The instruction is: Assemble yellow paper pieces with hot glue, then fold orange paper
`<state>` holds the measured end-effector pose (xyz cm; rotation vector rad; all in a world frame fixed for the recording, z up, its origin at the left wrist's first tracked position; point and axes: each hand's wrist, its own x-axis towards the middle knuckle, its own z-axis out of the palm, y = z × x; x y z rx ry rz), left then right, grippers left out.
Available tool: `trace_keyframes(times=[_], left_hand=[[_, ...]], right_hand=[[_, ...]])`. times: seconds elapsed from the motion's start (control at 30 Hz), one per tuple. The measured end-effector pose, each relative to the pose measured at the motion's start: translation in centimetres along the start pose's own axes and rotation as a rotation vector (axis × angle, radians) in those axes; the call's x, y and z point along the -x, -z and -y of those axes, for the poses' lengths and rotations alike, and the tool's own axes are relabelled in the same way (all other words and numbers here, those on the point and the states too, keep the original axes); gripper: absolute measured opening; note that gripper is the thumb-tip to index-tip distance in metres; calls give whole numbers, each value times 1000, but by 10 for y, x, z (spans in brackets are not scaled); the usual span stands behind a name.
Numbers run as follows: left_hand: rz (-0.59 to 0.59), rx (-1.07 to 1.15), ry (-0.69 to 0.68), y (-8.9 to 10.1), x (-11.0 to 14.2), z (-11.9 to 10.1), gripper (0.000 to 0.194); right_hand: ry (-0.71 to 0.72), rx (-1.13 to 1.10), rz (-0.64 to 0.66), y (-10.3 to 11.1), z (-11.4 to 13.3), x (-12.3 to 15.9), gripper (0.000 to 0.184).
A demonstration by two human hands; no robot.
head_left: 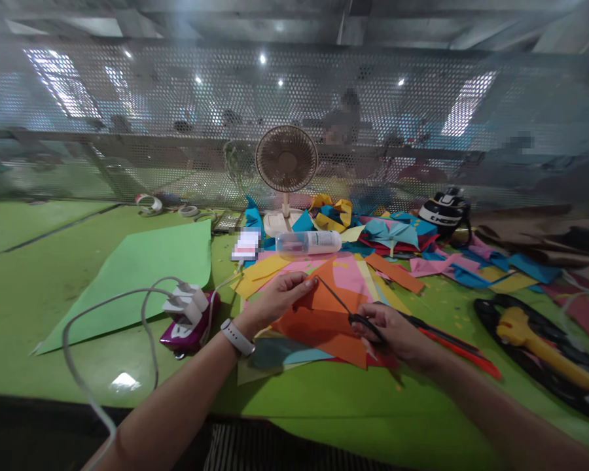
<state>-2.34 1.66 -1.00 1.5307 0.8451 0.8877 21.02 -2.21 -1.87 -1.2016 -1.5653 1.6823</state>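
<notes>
My right hand (pixel 385 330) grips a pair of black-handled scissors (pixel 368 325), whose blades point up and left across a piece of orange paper (pixel 331 284). Pinched between the thumb and fingers of my left hand (pixel 292 291) is the left edge of that orange paper, close to the scissor tips. Another orange sheet (pixel 324 333) lies beneath both hands, over a stack with blue-grey paper (pixel 289 353), pink and yellow pieces. A white watch band circles my left wrist.
A green sheet (pixel 152 275) and a purple power block (pixel 191 327) with white chargers lie left. Behind are a clear bottle (pixel 309 243) and a small fan (pixel 287 160). Paper scraps, a red-black cutter (pixel 461 350) and a yellow glue gun (pixel 544 340) sit right.
</notes>
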Motion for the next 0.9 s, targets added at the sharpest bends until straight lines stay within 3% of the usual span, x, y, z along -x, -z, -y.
trace_keyframes(times=[0.63,0.77,0.83,0.9], left_hand=[[-8,-2,14,0,0,0,38],[-45,16,17,4,-2,0,38],[-75,46,13,6,-3,-1,36],[-112,90,4,8,-4,-2,36]], right_hand=[[-9,19,4,5,-4,-1,49],[-72,211,49,26,6,3,42],[-46,279,61,46,12,7,37],[19,313,-10,68,17,11,33]])
